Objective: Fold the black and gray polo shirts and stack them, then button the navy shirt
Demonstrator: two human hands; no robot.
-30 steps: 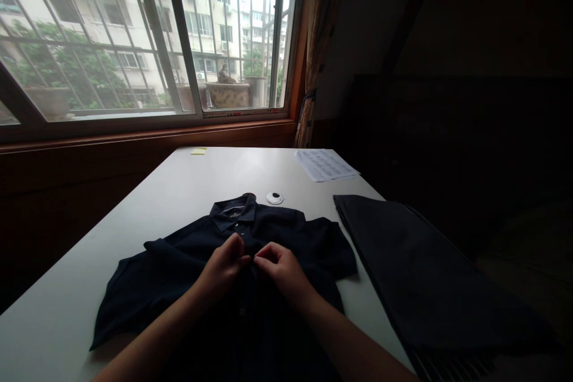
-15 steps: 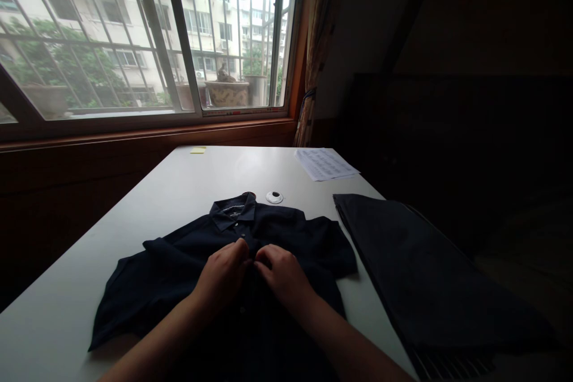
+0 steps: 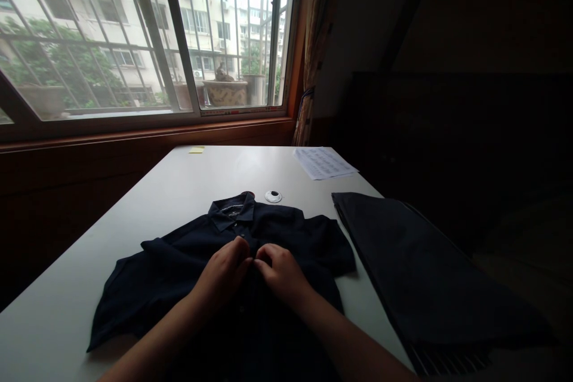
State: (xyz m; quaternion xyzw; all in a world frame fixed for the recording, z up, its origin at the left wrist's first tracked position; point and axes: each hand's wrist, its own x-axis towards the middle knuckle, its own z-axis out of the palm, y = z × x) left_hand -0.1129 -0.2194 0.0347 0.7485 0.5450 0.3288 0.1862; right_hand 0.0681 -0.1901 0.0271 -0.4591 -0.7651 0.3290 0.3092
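Note:
A dark navy short-sleeved shirt [image 3: 179, 262] lies spread on the white table, its collar [image 3: 231, 210] pointing away from me. Small buttons run down its front, with a couple showing below the collar and one below my hands. My left hand [image 3: 226, 268] pinches the left side of the front opening. Close against it, my right hand [image 3: 280, 271] pinches the cloth from the right, thumb and fingertips pressed together. The two hands nearly touch at the middle of the chest. Whatever lies exactly between the fingertips, cloth or a button, is hidden by the fingers.
Dark folded cloth [image 3: 421, 268] lies along the right edge of the white table [image 3: 147, 197]. Beyond the collar is a round white cap with a dark centre [image 3: 273, 196]. Printed sheets [image 3: 325, 163] and a yellow sticky note [image 3: 197, 150] lie at the far end, below a barred window [image 3: 224, 36].
Both hands stay at the same spot on the shirt front, with only a slight shift of the fingers. The whole view has moved very slightly.

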